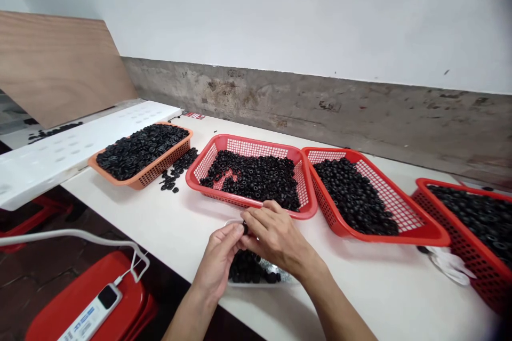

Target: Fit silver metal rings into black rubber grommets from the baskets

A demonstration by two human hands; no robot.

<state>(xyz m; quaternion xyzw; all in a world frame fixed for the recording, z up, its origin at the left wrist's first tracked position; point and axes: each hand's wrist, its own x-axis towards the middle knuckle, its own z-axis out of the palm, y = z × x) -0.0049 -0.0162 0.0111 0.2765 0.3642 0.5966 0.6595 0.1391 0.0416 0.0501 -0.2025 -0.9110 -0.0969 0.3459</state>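
Note:
My left hand (pixel 222 256) pinches a small black round part (pixel 245 228) between thumb and fingers. Against the same part my right hand (pixel 274 232) has its fingers closed, coming in from the right. Both hands are above a shallow clear tray (pixel 266 284) that holds black knob-like pieces (pixel 250 269) and some shiny silvery material. Just beyond the hands stands a red mesh basket (pixel 192 173) with many small black rings (pixel 264 173). My fingers partly hide the held part, so its exact kind does not show.
An orange basket (pixel 138 181) of flat black pieces stands left, with loose pieces (pixel 176 170) beside it. Two more red baskets (pixel 424 234) of black parts stand right, near a white cloth item (pixel 450 265). A power strip (pixel 94 311) lies on a red stool (pixel 132 287).

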